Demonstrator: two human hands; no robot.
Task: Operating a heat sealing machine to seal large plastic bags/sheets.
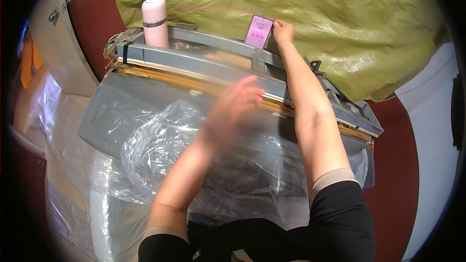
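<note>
A smartphone (258, 32) with a lit pink screen stands upright at the back of a long grey metal machine (160, 58). My right hand (283, 33) reaches far forward and pinches the phone's upper right edge. Over the machine's front rail, my left hand (235, 99) is smeared by motion; its fingers look stretched and apart, with nothing seen in them. Crumpled clear plastic film (165, 140) covers the machine's sloping front, below and left of that hand.
A pink vacuum flask (155, 22) stands at the machine's back left. Behind hangs a large olive-green woven sheet (349, 29). Loose wires (112, 46) stick out at the machine's left end. A door (73, 53) with a metal knob is at far left, near something orange (30, 60).
</note>
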